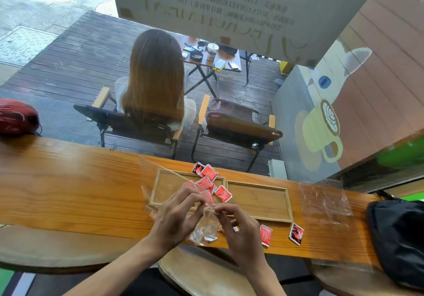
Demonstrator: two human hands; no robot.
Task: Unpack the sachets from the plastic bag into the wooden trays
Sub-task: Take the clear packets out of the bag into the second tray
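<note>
Two shallow wooden trays lie side by side on the wooden counter: the left tray [160,187] and the right tray [259,200]. Several red sachets [210,173] are piled at the left tray's far right corner, one [223,193] lying over the gap between the trays. My left hand [176,215] and my right hand [238,229] pinch a small clear plastic bag [204,227] between them at the counter's near edge; pale contents show inside it. Two more sachets, one [265,235] and another [296,233], lie on the counter to the right of my right hand.
A large clear plastic sheet [151,171] lies over the left tray, and another clear bag [325,201] lies right of the right tray. A black bag [399,238] sits at the far right, a red helmet [16,116] at the far left. A window runs behind the counter.
</note>
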